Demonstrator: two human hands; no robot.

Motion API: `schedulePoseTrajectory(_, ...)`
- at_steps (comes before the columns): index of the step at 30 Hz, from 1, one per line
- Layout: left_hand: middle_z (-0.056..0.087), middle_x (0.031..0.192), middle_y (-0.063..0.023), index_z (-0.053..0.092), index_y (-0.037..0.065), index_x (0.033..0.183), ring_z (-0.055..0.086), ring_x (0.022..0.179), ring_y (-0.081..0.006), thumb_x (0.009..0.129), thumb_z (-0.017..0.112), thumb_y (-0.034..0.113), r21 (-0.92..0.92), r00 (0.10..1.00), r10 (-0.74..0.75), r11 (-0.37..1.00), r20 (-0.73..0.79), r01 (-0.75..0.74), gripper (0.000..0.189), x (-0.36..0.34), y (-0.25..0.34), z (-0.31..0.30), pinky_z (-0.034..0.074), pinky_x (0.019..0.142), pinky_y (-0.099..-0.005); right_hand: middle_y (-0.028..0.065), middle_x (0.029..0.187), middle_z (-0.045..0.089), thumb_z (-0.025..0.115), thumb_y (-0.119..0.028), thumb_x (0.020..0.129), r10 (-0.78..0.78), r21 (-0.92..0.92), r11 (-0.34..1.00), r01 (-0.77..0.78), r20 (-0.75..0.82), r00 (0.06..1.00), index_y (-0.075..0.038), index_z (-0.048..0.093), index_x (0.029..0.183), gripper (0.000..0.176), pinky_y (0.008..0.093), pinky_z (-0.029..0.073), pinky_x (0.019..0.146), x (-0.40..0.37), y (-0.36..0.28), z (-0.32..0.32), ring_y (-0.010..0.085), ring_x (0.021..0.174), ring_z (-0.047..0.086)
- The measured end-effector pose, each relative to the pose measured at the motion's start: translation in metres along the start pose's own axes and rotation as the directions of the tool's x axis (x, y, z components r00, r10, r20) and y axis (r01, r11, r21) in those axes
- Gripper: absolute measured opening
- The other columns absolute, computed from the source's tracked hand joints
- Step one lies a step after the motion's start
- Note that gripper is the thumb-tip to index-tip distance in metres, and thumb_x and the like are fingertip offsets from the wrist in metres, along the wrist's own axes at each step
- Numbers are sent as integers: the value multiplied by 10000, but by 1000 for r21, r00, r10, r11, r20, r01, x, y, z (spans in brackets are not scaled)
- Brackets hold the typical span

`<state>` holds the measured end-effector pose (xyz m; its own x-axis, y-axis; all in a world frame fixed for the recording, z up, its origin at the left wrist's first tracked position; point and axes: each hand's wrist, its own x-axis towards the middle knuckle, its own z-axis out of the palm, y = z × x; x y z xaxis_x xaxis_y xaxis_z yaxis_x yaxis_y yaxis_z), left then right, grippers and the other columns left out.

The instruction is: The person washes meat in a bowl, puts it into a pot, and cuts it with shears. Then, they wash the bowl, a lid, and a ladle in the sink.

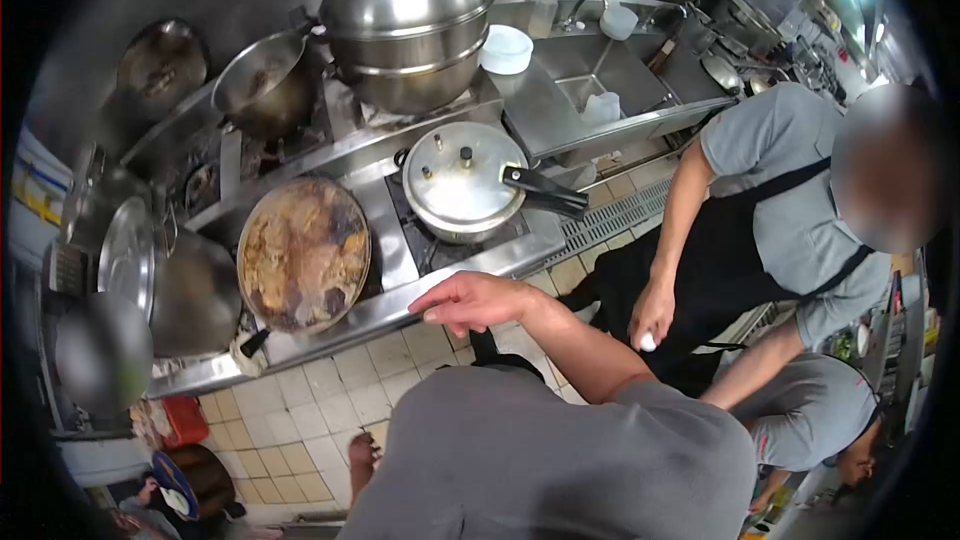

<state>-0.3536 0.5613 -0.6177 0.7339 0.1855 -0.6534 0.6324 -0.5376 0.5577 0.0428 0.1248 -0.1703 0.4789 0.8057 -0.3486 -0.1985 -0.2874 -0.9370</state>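
Observation:
My right hand [468, 302] reaches out over the front edge of the steel stove, index finger stretched and the others loosely bent, holding nothing. Left of it, a wide round pan [303, 255] is filled with browned, saucy food whose kind I cannot make out. Beyond my hand sits a lidded pressure cooker [465, 180] with its black handle pointing right. My left hand [362, 452] hangs low beside my grey shirt, partly covered by it. Its visible fingers are slightly apart, and nothing shows in them.
A large steel steamer [408, 35] and a wok [262, 85] stand at the back. A tall pot [195, 295] is at left. Right are a sink [590, 80] and a co-worker [770, 180] in a black apron, a small white item in one hand. Another person [815, 410] bends behind.

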Motion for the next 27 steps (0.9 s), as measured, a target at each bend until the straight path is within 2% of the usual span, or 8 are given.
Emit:
schedulePoseTrajectory(5,665,816,-210,625,62,868,647,787,-376,949,481,317,620,921,269,682,280,-388,303,13,37,14,492,683,-493,-19,658,587,596,-300,1017,-194,119,972,201,-70,979,-61,630,1337,401,223,408,461,-27,-23,-62,46,560,536)
schedulePoseTrajectory(8,680,837,-199,648,66,854,674,820,-381,874,563,289,-283,939,-342,905,-34,319,239,22,49,19,501,667,-497,-27,682,582,575,-222,1024,-249,115,959,259,-98,964,-49,632,1331,357,201,401,466,-48,-32,-91,35,556,526)
schedulePoseTrajectory(9,680,837,-199,648,66,854,674,820,-381,874,563,289,-260,941,-336,912,-31,317,239,28,48,12,501,667,-497,-31,717,595,564,-176,1021,-285,167,938,303,-120,951,-46,633,1330,342,190,409,483,-56,-33,-96,27,574,537)
schedulePoseTrajectory(10,688,846,-192,654,62,856,676,812,-373,888,570,304,279,998,42,960,-48,-27,258,36,49,2,509,668,-494,-25,683,587,550,-177,1030,-257,151,948,281,-159,953,-40,634,1323,334,185,407,483,-61,-31,-103,23,562,532)
schedulePoseTrajectory(11,696,855,-184,659,58,858,679,805,-366,902,577,319,704,913,384,611,137,-363,277,51,57,-9,517,670,-490,-25,683,587,550,-177,1030,-258,149,946,288,-192,947,-40,634,1323,334,185,407,483,-63,-26,-105,23,562,532)
schedulePoseTrajectory(14,699,903,-174,660,57,1025,683,858,-353,916,580,353,739,911,225,533,346,-412,326,81,90,-22,553,754,-476,-12,665,593,566,-249,1038,-182,167,950,262,-385,905,-60,647,1309,340,209,388,469,-84,-25,-114,31,538,499)
schedulePoseTrajectory(17,698,897,-170,665,55,1015,680,842,-343,926,577,362,501,963,85,841,255,-206,331,126,131,-16,553,746,-474,3,683,610,574,-241,1032,-192,92,959,266,-476,858,-49,645,1293,332,201,397,470,-117,-16,-137,36,518,493)
schedulePoseTrajectory(27,694,877,-158,680,51,983,670,788,-309,956,568,389,-162,984,-54,983,171,82,358,258,379,29,551,718,-468,9,640,575,604,-294,1001,206,160,691,705,-978,19,-48,693,1045,266,253,349,412,-190,116,-320,90,460,459)
